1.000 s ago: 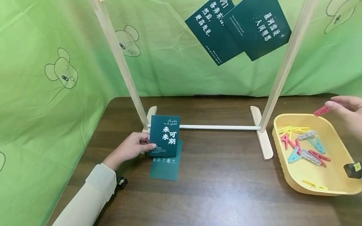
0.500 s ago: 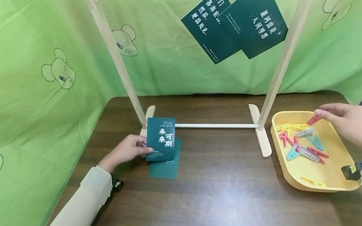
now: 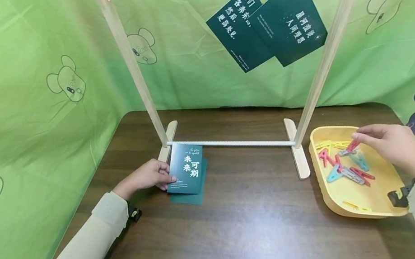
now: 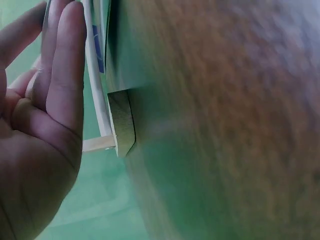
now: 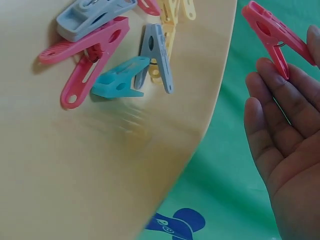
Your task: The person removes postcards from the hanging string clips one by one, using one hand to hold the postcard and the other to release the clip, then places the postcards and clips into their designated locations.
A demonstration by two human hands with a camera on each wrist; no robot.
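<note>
Dark green card (image 3: 186, 169), pinched upright at its edge by the left hand (image 3: 148, 175), is held above a second card (image 3: 196, 194) on the counter (image 3: 256, 229). Farther off, a red clothespin (image 3: 351, 146) is pinched by the right hand (image 3: 392, 143) over the yellow tray (image 3: 359, 205).

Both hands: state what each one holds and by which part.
The left hand holds a dark green card by its lower left edge. The right hand pinches a red clothespin by one end, over the yellow tray.
</note>
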